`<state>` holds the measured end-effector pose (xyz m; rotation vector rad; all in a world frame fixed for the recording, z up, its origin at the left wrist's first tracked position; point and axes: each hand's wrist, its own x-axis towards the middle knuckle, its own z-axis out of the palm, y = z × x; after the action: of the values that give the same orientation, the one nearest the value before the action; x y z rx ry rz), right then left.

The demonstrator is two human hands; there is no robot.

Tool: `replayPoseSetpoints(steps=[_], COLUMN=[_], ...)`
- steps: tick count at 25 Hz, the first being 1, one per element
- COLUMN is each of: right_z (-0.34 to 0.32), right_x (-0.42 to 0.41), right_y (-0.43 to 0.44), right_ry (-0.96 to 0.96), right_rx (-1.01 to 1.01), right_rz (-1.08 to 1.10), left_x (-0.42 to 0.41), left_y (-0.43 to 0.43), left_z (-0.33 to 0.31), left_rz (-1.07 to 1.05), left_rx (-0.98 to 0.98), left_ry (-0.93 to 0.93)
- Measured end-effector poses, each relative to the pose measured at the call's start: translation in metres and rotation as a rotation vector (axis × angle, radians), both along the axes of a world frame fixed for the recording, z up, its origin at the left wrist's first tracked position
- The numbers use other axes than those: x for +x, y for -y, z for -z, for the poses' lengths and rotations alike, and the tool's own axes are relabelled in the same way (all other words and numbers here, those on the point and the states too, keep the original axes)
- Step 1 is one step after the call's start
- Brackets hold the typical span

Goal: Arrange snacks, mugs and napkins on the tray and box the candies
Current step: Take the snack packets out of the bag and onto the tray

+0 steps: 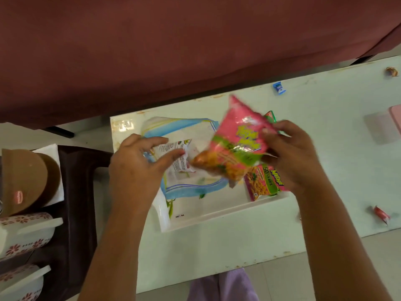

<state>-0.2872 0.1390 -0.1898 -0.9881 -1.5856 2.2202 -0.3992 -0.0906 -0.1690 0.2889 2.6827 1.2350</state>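
Fingers (273, 128), right hand (291, 156), clamped on blurred pink packet (236, 144); left hand (138, 168) touching white packet (173, 148), grip unclear

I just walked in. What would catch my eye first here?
The bright pink snack packet stands out, gripped by the right hand above the white tray on the pale table. Beside it, the left hand holds a small white packet over the tray. A blue candy lies farther back on the table.
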Motion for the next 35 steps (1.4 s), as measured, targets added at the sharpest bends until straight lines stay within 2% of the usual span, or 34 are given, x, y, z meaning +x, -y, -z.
replayPoseSetpoints(steps=[4, 9, 17, 23, 27, 31, 35], right_z=[0.035, 0.103, 0.134, 0.135, 0.131, 0.127, 0.131], right_x=[0.04, 0.067, 0.049, 0.05, 0.052, 0.066, 0.087], right_y=[-0.019, 0.019, 0.045, 0.044, 0.048, 0.057, 0.063], right_ry=[0.109, 0.42, 0.557, 0.684, 0.71, 0.653, 0.678], right_rx=[0.008, 0.133, 0.176, 0.432, 0.497, 0.457, 0.383], right_rz=[0.455, 0.592, 0.536, 0.512, 0.462, 0.484, 0.481], left_x=[-0.012, -0.007, -0.002, 0.002, 0.004, 0.007, 0.009], left_y=[0.009, 0.01, 0.01, 0.009, 0.01, 0.01, 0.009], left_z=[0.002, 0.006, 0.008, 0.012, 0.014, 0.014, 0.014], left_rz=[-0.007, -0.016, -0.023, -0.011, -0.013, -0.009, -0.012], left_rx=[-0.044, -0.04, -0.061, -0.049, -0.052, -0.058, -0.073], left_ry=[-0.071, -0.068, -0.046, -0.035, -0.023, -0.018, -0.02])
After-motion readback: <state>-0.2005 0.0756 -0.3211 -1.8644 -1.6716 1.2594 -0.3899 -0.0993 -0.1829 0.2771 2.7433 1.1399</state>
